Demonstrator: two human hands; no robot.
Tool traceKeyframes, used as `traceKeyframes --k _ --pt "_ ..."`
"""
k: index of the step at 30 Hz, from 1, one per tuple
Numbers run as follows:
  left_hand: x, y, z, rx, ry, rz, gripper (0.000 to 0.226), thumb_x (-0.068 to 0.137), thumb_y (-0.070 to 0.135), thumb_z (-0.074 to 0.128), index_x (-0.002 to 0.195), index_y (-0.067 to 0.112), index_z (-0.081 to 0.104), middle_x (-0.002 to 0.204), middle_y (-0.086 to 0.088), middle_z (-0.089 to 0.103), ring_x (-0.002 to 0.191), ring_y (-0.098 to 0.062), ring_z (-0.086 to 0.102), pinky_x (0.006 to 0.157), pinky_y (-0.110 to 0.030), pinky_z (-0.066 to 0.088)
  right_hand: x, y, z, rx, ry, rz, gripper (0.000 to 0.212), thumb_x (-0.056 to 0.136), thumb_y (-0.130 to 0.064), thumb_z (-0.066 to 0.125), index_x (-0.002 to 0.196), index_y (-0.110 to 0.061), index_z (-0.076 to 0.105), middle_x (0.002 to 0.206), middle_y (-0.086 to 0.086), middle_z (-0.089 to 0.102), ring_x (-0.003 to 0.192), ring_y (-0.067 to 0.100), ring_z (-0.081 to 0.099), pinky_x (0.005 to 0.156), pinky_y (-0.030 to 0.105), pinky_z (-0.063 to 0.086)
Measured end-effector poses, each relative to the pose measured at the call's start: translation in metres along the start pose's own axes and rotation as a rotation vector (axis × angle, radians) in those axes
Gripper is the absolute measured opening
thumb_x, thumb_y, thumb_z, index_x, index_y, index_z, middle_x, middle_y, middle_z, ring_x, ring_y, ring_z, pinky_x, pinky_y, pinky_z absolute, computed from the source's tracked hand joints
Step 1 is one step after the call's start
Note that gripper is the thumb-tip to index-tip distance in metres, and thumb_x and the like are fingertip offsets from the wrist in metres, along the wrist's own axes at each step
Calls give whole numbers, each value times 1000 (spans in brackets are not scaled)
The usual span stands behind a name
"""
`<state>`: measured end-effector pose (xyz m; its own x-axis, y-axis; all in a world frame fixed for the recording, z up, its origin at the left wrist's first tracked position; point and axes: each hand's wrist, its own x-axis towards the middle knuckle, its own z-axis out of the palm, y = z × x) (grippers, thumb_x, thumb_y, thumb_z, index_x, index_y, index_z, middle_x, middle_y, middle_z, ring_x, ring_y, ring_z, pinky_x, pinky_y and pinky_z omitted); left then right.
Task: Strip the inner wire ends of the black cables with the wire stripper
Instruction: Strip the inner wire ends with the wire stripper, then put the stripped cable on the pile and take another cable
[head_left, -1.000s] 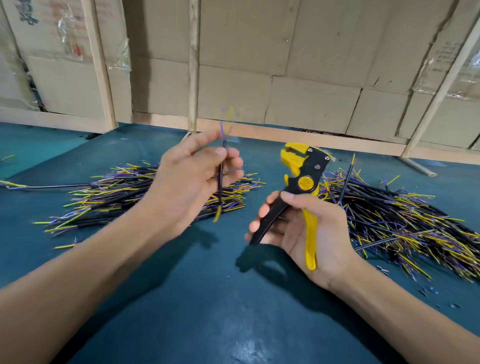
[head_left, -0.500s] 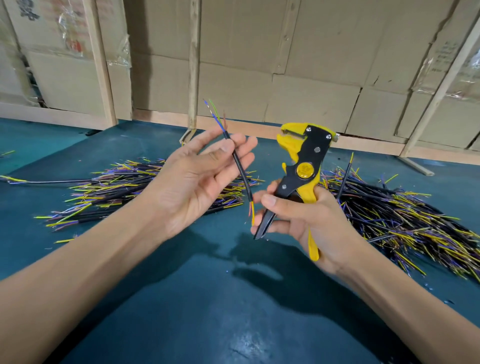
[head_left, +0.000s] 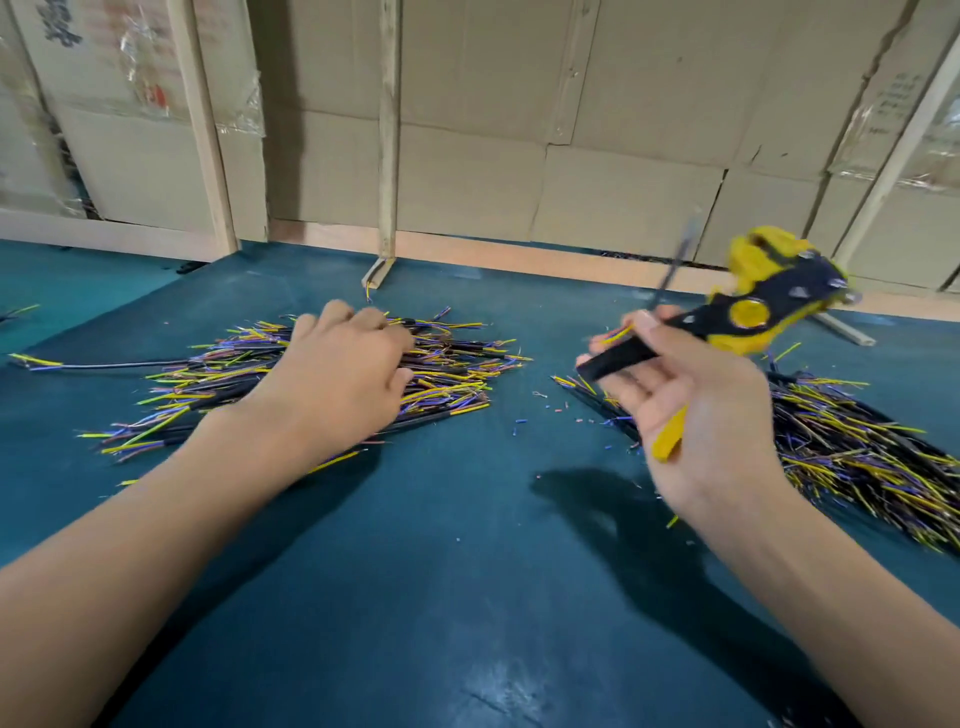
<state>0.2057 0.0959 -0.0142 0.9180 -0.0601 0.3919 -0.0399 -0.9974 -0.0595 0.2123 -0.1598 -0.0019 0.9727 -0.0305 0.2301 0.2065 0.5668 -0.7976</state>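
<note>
Left hand (head_left: 337, 384) is palm-down on the left heap of short black cables with yellow, blue and purple inner wires (head_left: 291, 379), fingers curled into the top of the heap; can't tell whether it has actually pinched a cable, knuckles hide the fingertips. Right hand (head_left: 691, 415) grips the yellow-and-black wire stripper (head_left: 748, 312) around its handles, raised off the dark teal desk (head_left: 467, 571), stripper head tilted up and to the right, motion-blurred. Black handle end pokes out left of the fingers, yellow handle end shows below the palm. Same hand also pinches one thin black cable (head_left: 670, 275) between thumb and finger; it sticks up and slightly right past the stripper head, short yellow wire end showing by the thumb. Cable is blurred, so the state of its tip is not readable. Second, bigger heap of the same black cables (head_left: 852, 447) lies on the desk right of and behind the right hand. Small bits of stripped insulation (head_left: 545, 402) are scattered on the desk between the two heaps. One longer black cable (head_left: 104, 365) runs out left from the left heap. Brown cardboard sheets on pale wooden framing (head_left: 571, 130) form the back wall.
</note>
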Motion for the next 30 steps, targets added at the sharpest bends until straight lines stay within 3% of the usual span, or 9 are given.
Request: traceKeyframes --k 2,4,7,10,15,18,21,24,30 --pt "1 -3 0 -60 -41 -56 26 101 31 53 123 26 66 122 -5 58 116 -32 44 98 -46 40 7 -7 -6 44 204 -57 20 90 -4 70 106 -6 58 100 16 63 89 33 75 81 43 63" --pt "2 -3 0 -93 -5 -49 22 99 26 57 118 26 68 119 -7 57 113 -32 44 96 -45 41 13 -13 -10 85 380 -96 35 90 -13 75 118 -2 58 103 14 66 94 33 76 82 43 63" --pt "3 -3 0 -99 -40 -68 21 99 26 60 119 26 67 119 -7 50 115 -32 39 97 -46 41 15 -17 -12 96 481 -113 32 88 -18 78 108 -2 59 104 16 70 90 33 77 72 40 64" --pt "3 -2 0 -140 -56 -109 21 100 28 60 118 22 66 122 -7 44 116 -33 36 101 -50 40 15 -16 -14 129 404 -55 27 92 -18 72 110 -2 60 112 18 69 87 32 77 71 41 64" --pt "1 4 1 -141 -33 -107 37 103 18 50 140 22 53 131 -9 42 117 -36 35 103 -51 38 22 -22 -21 79 364 -27 19 95 -5 62 114 -3 60 109 17 69 91 34 77 68 40 64" --pt "0 4 1 -152 9 -73 33 101 14 53 133 22 61 127 -6 46 115 -33 34 101 -49 38 27 -28 -26 71 345 -79 18 95 1 61 112 -4 56 107 13 68 96 36 75 80 45 63" --pt "0 6 -1 -195 23 -76 29 101 16 55 127 21 67 126 -6 50 115 -35 36 101 -50 38 28 -32 -28 15 267 -47 7 95 2 58 99 -3 56 98 18 67 94 37 76 79 46 63" --pt "2 5 -4 -214 101 -83 28 99 8 56 120 18 71 119 -11 55 110 -37 41 95 -49 40 26 -32 -29 48 221 41 12 94 -1 58 84 -7 56 97 26 72 91 37 76 76 48 64" --pt "-1 1 -13 -68 150 -54 27 102 33 52 114 19 72 109 -10 62 106 -38 52 90 -46 42 25 -22 -30 118 214 141 6 95 -3 57 97 -6 52 86 26 75 90 38 76 69 47 64"
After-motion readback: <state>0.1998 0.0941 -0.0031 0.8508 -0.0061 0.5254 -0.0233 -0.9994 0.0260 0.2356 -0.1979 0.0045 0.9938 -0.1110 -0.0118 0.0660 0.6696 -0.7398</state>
